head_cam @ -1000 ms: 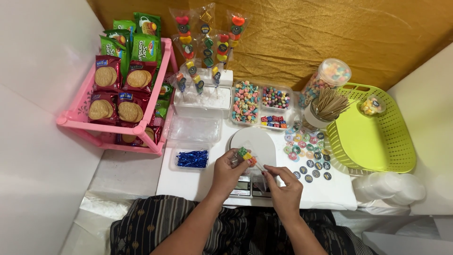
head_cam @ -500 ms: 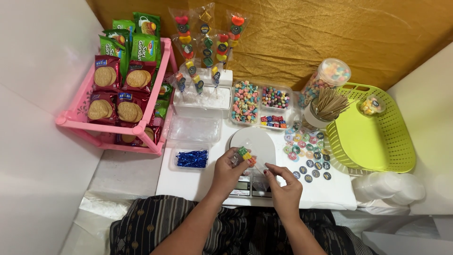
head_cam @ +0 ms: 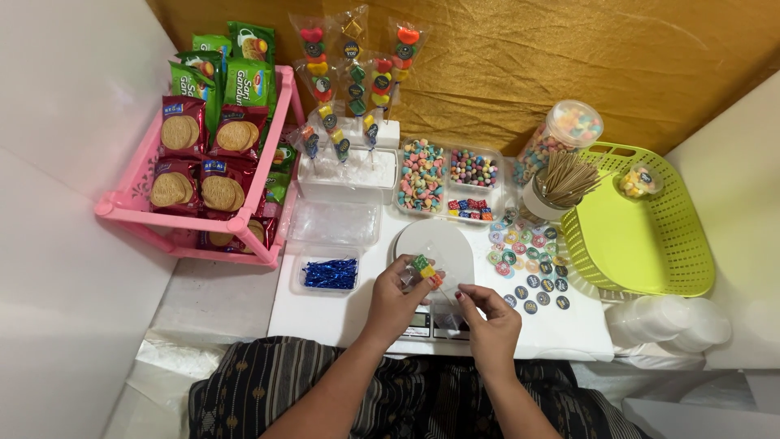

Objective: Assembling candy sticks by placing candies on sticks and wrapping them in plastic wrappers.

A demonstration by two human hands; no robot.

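Note:
My left hand (head_cam: 396, 297) pinches a small candy skewer (head_cam: 424, 270) of green, yellow and orange pieces inside a clear wrapper, just above the white round scale (head_cam: 443, 241). Close beside it on the right, my right hand (head_cam: 488, 313) grips the lower end of the same wrapper with thumb and fingertips. Both hands hover over the front edge of the white table (head_cam: 341, 313), above the scale's display.
A pink rack (head_cam: 244, 223) of biscuit packets stands at left. Finished candy skewers (head_cam: 353, 81) stand at the back, with trays of coloured candies (head_cam: 447, 175). Round stickers (head_cam: 524, 268), a cup of wooden sticks (head_cam: 561, 183), a green basket (head_cam: 650, 236) and blue twist ties (head_cam: 329, 274) surround the scale.
Both hands stay on the wrapped skewer over the scale. My right hand has shifted slightly along the wrapper's end.

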